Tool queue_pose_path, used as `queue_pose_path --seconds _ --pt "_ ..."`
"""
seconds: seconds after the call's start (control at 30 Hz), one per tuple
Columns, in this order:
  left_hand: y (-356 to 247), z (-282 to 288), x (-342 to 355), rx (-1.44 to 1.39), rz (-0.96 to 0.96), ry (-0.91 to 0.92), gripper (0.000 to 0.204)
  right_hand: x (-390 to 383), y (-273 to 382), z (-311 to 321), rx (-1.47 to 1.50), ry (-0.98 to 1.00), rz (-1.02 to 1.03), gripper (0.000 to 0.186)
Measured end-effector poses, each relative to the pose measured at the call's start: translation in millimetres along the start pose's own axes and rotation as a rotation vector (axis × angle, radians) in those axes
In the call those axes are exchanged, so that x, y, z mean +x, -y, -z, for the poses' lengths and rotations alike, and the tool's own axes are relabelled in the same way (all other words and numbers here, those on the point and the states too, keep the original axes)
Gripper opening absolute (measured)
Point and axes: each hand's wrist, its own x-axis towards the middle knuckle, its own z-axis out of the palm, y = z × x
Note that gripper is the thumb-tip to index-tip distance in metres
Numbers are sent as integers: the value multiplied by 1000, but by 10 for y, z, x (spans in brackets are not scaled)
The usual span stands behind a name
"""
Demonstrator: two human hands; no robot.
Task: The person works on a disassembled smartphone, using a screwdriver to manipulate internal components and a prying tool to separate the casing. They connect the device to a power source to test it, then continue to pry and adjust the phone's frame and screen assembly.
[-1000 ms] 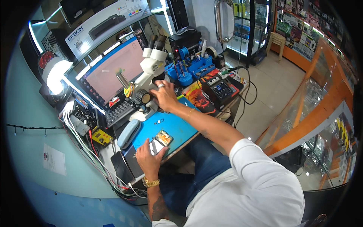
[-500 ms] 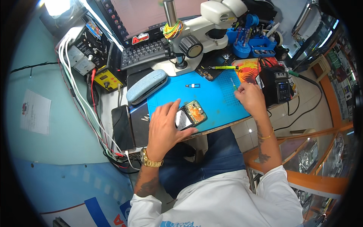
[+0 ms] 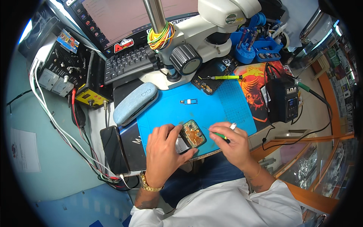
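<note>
My left hand [image 3: 163,151] covers part of the open phone [image 3: 191,135], so I cannot see that end. The tool's tip [image 3: 207,129] is too thin to make out. The top edge cuts off the microscope [image 3: 211,26].

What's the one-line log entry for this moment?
left hand: holds opened phone | right hand: holds green-handled tool, tip near phone | surface: blue mat | microscope behind

Pale laptop screen [image 3: 140,19] at top, dark phone screen [image 3: 115,149] lower left
</note>
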Motion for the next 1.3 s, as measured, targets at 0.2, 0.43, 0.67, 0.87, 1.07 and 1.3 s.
queue_pose_path --seconds 0.2,0.43,0.67,0.87,1.07,1.3 --pt "104 -73 -27 -59 -24 -42 68 218 45 -120 62 51 -141 13" --pt "117 -120 -61 -99 16 -84 72 357 -84 -160 349 87 -362 12" --pt "123 -118 -66 -114 11 -92 70 303 54 -175 13 102 -85 13" --pt "130 -113 -73 -112 -12 -113 71 352 -7 -187 154 127 -348 17" --pt "107 -110 -61 -88 4 -73 73 534 -74 -64 668 263 -756 19" --pt "96 -78 -65 -80 -43 -96 71 379 49 -89 533 230 -589 20"
